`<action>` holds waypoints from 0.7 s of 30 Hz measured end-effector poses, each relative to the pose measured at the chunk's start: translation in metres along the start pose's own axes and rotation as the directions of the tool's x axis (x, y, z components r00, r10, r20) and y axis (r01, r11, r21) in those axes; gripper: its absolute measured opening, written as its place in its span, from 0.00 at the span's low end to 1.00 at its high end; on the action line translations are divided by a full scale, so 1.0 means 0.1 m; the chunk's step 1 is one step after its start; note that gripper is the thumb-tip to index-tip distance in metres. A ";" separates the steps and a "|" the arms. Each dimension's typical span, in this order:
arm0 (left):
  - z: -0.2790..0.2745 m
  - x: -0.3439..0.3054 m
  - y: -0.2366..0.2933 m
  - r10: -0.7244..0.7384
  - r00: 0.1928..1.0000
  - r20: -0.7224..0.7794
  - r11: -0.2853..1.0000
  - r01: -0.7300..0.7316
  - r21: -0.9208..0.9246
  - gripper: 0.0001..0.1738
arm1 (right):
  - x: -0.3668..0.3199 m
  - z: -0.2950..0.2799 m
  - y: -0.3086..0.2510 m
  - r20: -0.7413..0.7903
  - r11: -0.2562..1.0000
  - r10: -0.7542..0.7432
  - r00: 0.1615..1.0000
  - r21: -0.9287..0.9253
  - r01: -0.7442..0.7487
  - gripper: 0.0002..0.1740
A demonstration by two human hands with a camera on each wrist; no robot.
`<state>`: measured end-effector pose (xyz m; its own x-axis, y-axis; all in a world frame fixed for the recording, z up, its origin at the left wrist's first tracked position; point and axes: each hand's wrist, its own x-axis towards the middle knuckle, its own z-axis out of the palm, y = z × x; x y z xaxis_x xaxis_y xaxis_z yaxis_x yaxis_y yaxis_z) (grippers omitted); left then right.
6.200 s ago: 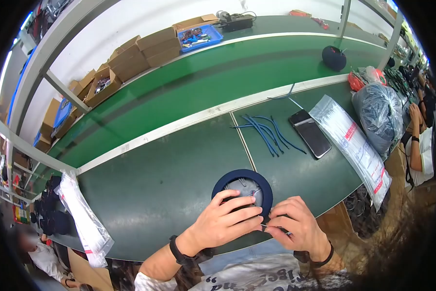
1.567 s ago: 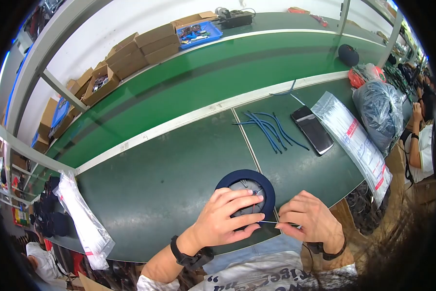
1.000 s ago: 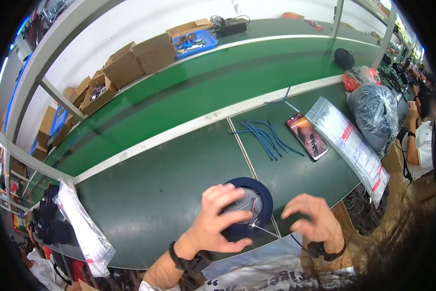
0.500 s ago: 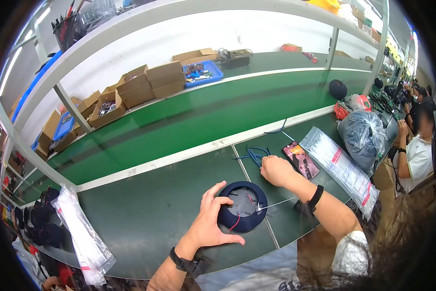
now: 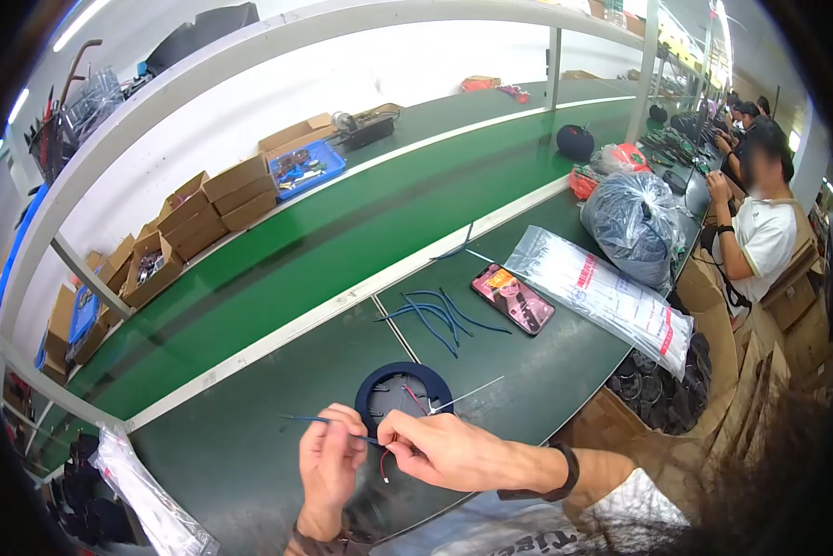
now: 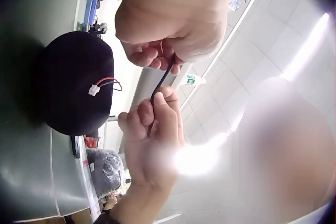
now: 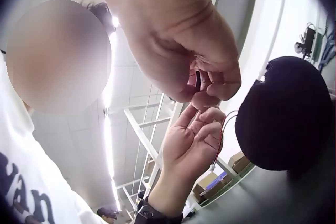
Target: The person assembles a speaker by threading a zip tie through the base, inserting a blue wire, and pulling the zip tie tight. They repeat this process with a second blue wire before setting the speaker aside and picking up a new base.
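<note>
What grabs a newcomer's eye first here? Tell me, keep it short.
The two hands in the foreground: left hand and right hand both pinch a thin blue tube between them. Just beyond lies a round dark blue part with a red wire, and farther right a lit phone beside loose blue tubes.

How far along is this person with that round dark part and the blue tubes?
Looks done: a white tie already sticks out of the round dark part. In hand: the left hand and right hand pinch one blue tube, a red wire dangling near them. Left, probably: fitting that tube; more blue tubes lie untouched by the phone.
</note>
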<state>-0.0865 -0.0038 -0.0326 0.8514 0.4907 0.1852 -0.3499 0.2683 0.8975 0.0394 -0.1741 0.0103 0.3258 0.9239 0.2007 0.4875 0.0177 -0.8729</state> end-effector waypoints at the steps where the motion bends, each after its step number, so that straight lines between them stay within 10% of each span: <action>1: -0.01 0.01 0.00 0.008 1.000 -0.019 0.997 -0.009 -0.071 0.15 | -0.04 0.02 0.01 -0.008 0.998 0.009 1.000 0.057 -0.008 0.10; 8: -0.14 0.04 0.04 -0.106 0.984 -0.144 0.953 0.059 -0.297 0.21 | -0.28 0.00 0.31 0.323 0.685 0.048 0.945 0.677 -0.267 0.16; 12: -0.08 0.08 -0.01 -0.135 0.988 -0.080 0.923 0.096 -0.372 0.26 | -0.32 0.14 0.34 0.068 0.417 0.033 0.997 0.906 -0.076 0.18; 16: -0.25 0.07 -0.20 -0.071 0.994 0.082 0.966 0.089 -0.242 0.29 | -0.27 0.19 0.38 -0.047 0.430 0.242 0.969 0.900 -0.064 0.15; 21: -0.04 0.05 -0.04 0.074 0.981 0.181 0.863 -0.153 0.481 0.39 | -0.02 0.15 0.26 -0.427 0.943 -0.043 0.903 0.282 0.178 0.08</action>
<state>-0.0821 0.0008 -0.0373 0.8799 0.3511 0.3200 -0.2445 -0.2429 0.9387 0.0393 -0.1702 -0.0198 0.6192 0.6705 0.4087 0.2894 0.2890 -0.9125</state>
